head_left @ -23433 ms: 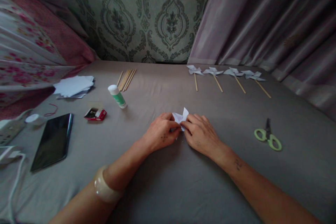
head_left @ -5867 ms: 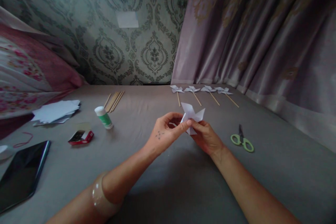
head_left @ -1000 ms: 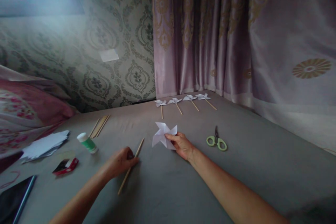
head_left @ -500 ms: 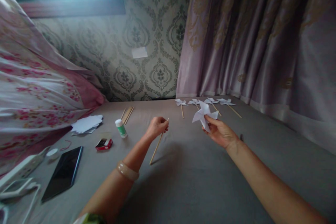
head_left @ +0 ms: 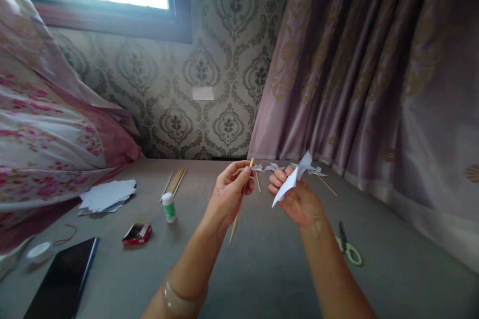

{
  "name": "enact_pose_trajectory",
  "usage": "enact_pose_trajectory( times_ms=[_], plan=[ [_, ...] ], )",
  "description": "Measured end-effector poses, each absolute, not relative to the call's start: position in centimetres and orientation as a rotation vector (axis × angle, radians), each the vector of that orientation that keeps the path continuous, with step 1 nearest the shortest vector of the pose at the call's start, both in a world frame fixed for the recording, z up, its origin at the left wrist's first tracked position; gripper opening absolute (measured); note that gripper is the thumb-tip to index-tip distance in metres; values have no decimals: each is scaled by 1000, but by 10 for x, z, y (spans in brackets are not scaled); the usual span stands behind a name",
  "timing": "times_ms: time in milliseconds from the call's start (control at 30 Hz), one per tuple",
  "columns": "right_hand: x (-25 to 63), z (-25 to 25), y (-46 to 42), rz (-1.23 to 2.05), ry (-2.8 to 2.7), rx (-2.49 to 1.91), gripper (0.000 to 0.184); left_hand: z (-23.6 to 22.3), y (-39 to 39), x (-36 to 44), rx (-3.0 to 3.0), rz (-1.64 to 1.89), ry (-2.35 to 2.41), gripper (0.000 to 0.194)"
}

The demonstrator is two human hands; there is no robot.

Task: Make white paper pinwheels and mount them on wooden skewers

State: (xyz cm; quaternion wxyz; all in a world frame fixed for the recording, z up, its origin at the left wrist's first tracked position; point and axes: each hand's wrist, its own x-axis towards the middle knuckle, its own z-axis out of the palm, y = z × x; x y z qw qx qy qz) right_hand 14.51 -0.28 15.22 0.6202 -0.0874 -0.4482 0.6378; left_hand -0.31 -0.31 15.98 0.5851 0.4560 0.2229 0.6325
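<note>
Between the thumb and fingers of my left hand [head_left: 232, 192] is a thin wooden stick [head_left: 235, 227], its top end poking up past the fingertips and its lower part slanting down toward me. My right hand [head_left: 297, 199] pinches a folded white paper pinwheel [head_left: 291, 185], turned nearly edge-on. The two hands are close together, with the stick and the pinwheel apart. Behind them, several finished paper pinwheels [head_left: 275, 167] on sticks lie along the far edge, partly hidden by my right hand.
To the left are a bundle of wooden sticks [head_left: 175, 182], a glue bottle [head_left: 169, 208], a small red box [head_left: 136, 235], stacked white paper [head_left: 108, 196], a roll of tape [head_left: 39, 252] and a phone [head_left: 62, 279]. Green-handled scissors [head_left: 350, 250] lie right of my right forearm.
My hands have come closer together, the right one moving inward and turning the pinwheel from face-on to edge-on. The view has shifted, bringing the scissors into sight.
</note>
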Motion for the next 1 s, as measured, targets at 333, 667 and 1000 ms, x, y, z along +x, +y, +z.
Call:
enact_pose_trajectory(
  times_ms=[333, 667, 1000],
  plan=[
    [117, 146, 32, 1464, -1014, -158, 32, 162, 1, -14, 940, 1452, 475, 32],
    [127, 127, 43, 1505, -1054, -220, 32, 161, 3, -9, 895, 1330, 541, 28],
    [128, 129, 42, 1487, -1086, -169, 26, 156, -2, -1, 1123, 1481, 691, 19]
  ],
)
